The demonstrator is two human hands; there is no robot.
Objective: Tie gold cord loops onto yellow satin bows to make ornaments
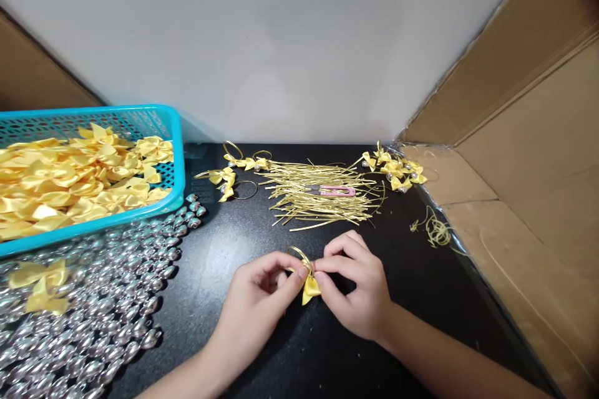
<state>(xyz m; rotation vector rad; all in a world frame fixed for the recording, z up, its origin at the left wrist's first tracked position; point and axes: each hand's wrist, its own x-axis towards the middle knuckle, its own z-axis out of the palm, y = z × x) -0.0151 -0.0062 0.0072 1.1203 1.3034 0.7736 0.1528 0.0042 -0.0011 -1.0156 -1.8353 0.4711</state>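
Black table (215, 255) before a pale wall (281, 43); at lower centre of the frame, the left hand (255, 293) and right hand (358, 287) each pinch a yellow bow (311, 291) where a gold loop (303, 255) meets it. Sound technique probably calls for gripping close to the bow's middle and tightening evenly, so that the loop stays round and the fabric uncreased.

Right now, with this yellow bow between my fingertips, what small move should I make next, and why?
I'd probably give the gold loop a small twist with your right hand, while your left hand steadies the yellow bow. Both hands' fingertips come together where loop and bow meet, and they hide whether that spot is fastened.
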